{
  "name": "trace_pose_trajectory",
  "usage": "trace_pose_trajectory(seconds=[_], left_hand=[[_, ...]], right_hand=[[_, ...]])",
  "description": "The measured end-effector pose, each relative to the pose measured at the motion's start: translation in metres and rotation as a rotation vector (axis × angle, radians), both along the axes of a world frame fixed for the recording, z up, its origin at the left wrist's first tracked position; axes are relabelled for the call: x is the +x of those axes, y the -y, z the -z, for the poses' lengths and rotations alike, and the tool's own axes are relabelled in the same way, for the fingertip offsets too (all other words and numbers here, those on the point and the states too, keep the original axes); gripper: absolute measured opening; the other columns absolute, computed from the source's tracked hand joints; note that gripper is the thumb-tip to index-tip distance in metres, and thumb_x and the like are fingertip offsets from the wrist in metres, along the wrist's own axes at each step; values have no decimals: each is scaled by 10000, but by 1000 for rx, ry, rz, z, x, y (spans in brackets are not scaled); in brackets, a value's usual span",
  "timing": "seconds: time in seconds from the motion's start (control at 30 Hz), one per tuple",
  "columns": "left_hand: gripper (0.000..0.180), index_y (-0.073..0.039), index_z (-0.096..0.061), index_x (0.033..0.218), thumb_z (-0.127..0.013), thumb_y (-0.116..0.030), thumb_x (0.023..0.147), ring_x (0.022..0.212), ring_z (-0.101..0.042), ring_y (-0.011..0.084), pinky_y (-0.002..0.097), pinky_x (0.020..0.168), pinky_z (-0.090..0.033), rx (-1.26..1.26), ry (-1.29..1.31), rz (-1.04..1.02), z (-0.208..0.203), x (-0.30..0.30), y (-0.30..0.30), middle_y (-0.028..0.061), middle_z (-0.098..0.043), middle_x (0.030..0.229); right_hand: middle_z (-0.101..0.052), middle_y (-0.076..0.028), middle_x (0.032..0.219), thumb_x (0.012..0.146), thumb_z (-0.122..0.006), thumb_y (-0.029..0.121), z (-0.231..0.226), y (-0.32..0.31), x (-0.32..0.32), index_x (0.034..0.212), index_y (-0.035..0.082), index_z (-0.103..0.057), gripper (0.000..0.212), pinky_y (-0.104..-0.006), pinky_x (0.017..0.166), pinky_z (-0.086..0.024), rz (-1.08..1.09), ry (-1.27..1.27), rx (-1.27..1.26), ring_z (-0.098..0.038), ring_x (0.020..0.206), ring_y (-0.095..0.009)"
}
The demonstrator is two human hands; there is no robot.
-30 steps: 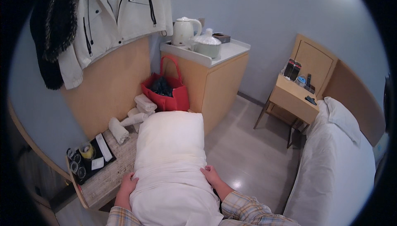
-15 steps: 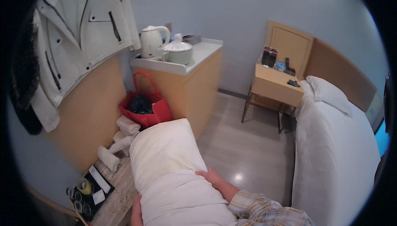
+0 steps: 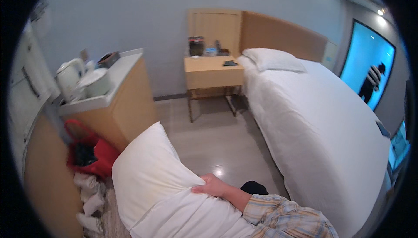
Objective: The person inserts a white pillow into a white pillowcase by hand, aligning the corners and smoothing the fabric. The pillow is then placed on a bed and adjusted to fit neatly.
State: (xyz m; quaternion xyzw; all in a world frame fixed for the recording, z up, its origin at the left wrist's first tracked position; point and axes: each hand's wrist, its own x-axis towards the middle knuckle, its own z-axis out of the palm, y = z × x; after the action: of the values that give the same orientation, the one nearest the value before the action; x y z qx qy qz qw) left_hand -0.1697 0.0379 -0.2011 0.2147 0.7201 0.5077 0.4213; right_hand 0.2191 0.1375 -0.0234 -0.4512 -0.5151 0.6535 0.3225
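A large white pillow [image 3: 146, 168] fills the lower middle of the view, tilted with its far end pointing away from me. Its upper part looks bare and slightly cream, while a loose white pillowcase [image 3: 187, 216] covers the part nearest me. At the right side, where the case's edge meets the pillow, my right hand [image 3: 211, 185] is closed on the fabric, thumb over the top. A checked sleeve covers that forearm. My left hand is out of sight.
A bed [image 3: 322, 129] with another pillow [image 3: 276, 60] stands right, beside a wooden nightstand [image 3: 213, 76]. At left are a cabinet [image 3: 130, 103] with a kettle [image 3: 69, 79] and lidded pot [image 3: 96, 84], a red bag [image 3: 104, 155] and rolled white towels [image 3: 93, 203]. A person [image 3: 372, 81] shows at far right.
My view has turned right toward the bed, and the cabinet has shifted left in it. The pillow stays with my right hand. My left hand, seen before at the pillow's left side, has left view.
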Motion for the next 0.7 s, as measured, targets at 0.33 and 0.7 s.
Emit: trace_pose_trajectory(seconds=[0.33, 0.7], left_hand=[[310, 37, -625, 928, -446, -216, 944, 780, -537, 134, 291, 711, -440, 227, -200, 702, -112, 210, -200, 54, -621, 853], [296, 63, -584, 841, -485, -199, 937, 702, -502, 112, 300, 653, -430, 626, -413, 1561, -249, 711, -363, 67, -572, 706]], right_hand=[[-682, -36, 965, 767, -751, 187, 10, 49, 213, 1042, -28, -659, 360, -267, 801, -468, 556, -107, 216, -594, 876, -104], [-668, -97, 1060, 718, -788, 186, -16, 102, 384, 987, 43, -682, 323, -318, 890, -458, 997, 332, 637, -612, 1014, -228]])
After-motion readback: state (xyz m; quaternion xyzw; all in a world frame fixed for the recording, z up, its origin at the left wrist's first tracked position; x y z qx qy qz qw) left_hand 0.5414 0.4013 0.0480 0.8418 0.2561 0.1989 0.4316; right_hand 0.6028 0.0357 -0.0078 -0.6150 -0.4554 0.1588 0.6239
